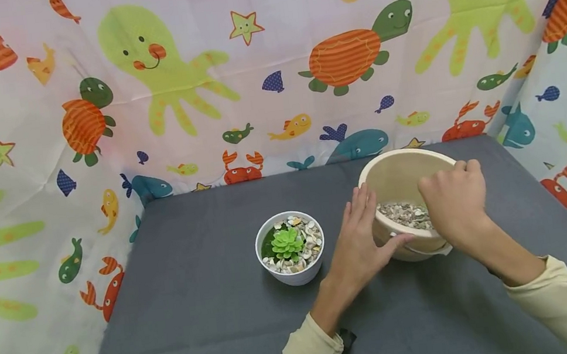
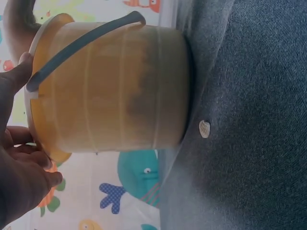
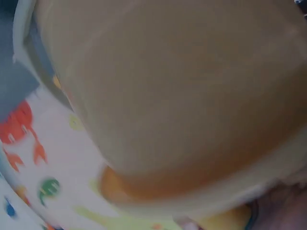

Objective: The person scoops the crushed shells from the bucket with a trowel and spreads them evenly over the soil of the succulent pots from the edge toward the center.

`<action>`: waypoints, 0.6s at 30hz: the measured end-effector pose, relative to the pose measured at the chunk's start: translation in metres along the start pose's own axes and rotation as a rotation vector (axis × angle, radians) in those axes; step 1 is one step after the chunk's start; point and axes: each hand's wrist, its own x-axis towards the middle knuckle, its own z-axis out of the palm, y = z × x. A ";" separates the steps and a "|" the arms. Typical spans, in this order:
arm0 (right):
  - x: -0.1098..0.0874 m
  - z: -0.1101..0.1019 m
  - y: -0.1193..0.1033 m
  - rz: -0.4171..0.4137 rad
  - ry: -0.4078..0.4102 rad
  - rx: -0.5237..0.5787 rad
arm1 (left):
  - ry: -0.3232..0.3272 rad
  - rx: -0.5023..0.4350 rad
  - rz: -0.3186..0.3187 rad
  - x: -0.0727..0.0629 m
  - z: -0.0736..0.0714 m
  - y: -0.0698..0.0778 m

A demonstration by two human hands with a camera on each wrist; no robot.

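Note:
A beige bucket (image 1: 404, 165) stands at the right of the cloth, with small shells or gravel (image 1: 405, 215) on its bottom. My left hand (image 1: 357, 241) holds the near left side of its rim, thumb along the front and fingers round the left. In the left wrist view, that thumb lies beside the bucket's handle (image 2: 86, 43), which hangs down the outer wall. My right hand (image 1: 456, 203) is curled over the right part of the rim, above the contents. Its palm is hidden, so I cannot tell whether it holds anything.
Left of the bucket stands a white pot (image 1: 296, 279) with a green succulent (image 1: 287, 242) and shells. One small shell (image 2: 205, 129) lies on the grey cloth (image 1: 198, 305) near the bucket's base. A sea-animal curtain (image 1: 268, 137) encloses the back and sides.

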 end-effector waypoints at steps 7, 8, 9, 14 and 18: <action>0.010 0.018 0.017 0.054 -0.082 0.235 | 0.030 -0.125 0.018 0.001 -0.003 -0.005; 0.011 0.021 0.019 0.053 -0.060 0.268 | 0.035 -0.148 0.017 0.001 -0.003 -0.006; 0.012 0.023 0.021 0.049 -0.039 0.293 | 0.035 -0.156 0.015 0.001 -0.003 -0.006; 0.021 0.030 0.027 0.014 0.003 0.373 | 0.013 -0.150 0.014 0.001 -0.007 -0.007; 0.024 0.030 0.031 0.007 -0.038 0.447 | 0.001 -0.144 0.005 0.000 -0.007 -0.007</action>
